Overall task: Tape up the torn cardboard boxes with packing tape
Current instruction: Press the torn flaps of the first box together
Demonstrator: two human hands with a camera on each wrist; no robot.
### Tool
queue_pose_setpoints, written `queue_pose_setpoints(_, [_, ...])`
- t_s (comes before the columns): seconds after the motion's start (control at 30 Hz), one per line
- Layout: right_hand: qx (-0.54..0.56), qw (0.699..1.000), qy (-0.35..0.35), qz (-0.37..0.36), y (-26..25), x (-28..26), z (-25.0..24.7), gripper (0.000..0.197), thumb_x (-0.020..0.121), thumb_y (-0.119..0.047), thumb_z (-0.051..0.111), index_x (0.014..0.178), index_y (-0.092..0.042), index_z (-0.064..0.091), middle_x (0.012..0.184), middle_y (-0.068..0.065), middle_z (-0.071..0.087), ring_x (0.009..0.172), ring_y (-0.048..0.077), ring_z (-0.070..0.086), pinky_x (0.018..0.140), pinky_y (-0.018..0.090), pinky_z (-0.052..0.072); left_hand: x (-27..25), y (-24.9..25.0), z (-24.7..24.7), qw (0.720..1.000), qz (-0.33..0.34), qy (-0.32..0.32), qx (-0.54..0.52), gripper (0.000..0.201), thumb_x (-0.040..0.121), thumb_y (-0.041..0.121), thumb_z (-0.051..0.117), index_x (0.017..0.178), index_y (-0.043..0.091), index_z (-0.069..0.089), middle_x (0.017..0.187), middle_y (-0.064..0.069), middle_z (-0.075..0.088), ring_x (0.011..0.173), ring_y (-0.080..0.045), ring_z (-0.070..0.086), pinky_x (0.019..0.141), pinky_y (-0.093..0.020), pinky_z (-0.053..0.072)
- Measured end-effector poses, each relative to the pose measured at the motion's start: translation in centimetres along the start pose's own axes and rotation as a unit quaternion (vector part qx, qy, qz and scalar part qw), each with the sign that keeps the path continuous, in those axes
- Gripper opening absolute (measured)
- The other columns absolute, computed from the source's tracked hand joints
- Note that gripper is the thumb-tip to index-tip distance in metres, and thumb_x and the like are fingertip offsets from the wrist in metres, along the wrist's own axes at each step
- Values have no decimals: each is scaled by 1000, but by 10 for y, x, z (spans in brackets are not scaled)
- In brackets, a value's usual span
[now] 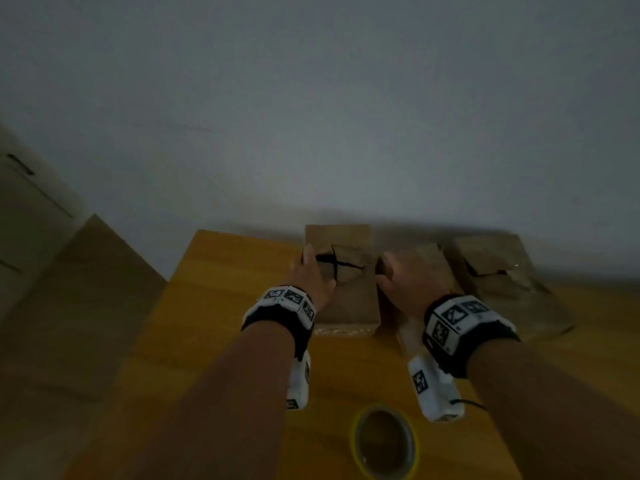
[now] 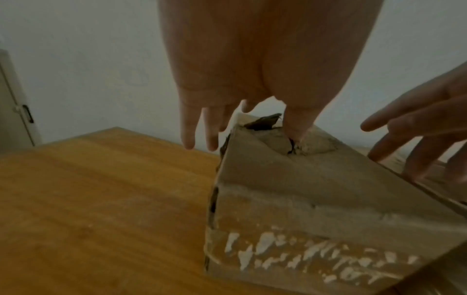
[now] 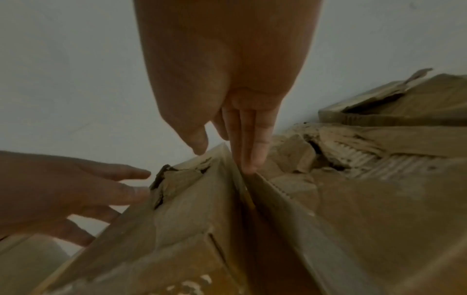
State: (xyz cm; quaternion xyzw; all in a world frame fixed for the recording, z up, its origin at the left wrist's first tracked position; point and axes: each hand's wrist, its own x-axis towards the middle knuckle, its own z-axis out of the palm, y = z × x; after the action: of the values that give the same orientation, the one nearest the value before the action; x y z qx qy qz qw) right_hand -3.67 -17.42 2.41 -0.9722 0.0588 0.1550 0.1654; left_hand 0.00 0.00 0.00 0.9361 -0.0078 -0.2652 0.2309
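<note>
Three torn cardboard boxes sit along the far edge of a wooden table (image 1: 221,306), against a grey wall (image 1: 311,116). Leftmost box (image 1: 346,299): top face split by a dark cross-shaped tear (image 1: 334,263); near face carries white scraps of peeled paper; interior dark, contents cannot be told. Left hand (image 1: 311,275) grasps this box at its left edge, thumb pressed on top into the tear, fingers extended down the left side. Right hand (image 1: 403,278) holds the box's right side, fingers straight and pushed into the narrow gap between it and the middle box (image 1: 426,261), thumb over the top edge. Middle box lies just beside the first, its top crumpled. Right box (image 1: 498,271) lies just beyond, top flaps ragged and caved in, corrugation exposed; nothing discernible inside. Roll of packing tape (image 1: 384,441) lies flat on the near part of the table, well apart from both hands, untouched. Cabinet (image 1: 24,216) stands far left.
</note>
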Motion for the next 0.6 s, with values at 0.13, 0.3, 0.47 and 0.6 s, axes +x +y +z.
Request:
queue_pose_setpoints(0.13, [8,999,-35,-27,-3,8,9,28,96,-25,47,119,-9,52,112,13,62,97,27,56,75,29,39,4,-2,11,998,-24,8,-53,99,89,41,60,151,15,-13,154,-15,24,137,-34,35,107,-43,37])
queue_pose_setpoints(0.3, [95,993,-65,-34,-3,0,16,34,94,-28,58,121,-8,56,110,9,65,97,25,62,80,30,49,7,-11,13,994,-44,16,-96,108,83,41,68,151,10,-10,155,-13,25,136,-33,36,106,-41,38])
queue_pose_setpoints(0.47, [120,989,-86,6,-2,-5,19,41,94,-27,59,130,-6,54,111,10,67,89,23,67,76,32,58,5,-32,11,994,-25,0,-107,100,83,40,69,153,26,-2,152,-5,33,132,-32,43,104,-45,42])
queue_pose_setpoints(0.6, [134,990,-23,26,-3,-9,16,66,95,-33,57,151,-19,24,147,8,44,125,27,52,100,37,45,-3,-48,7,995,-16,-13,-94,92,86,36,66,152,32,3,152,-3,34,132,-31,43,105,-46,42])
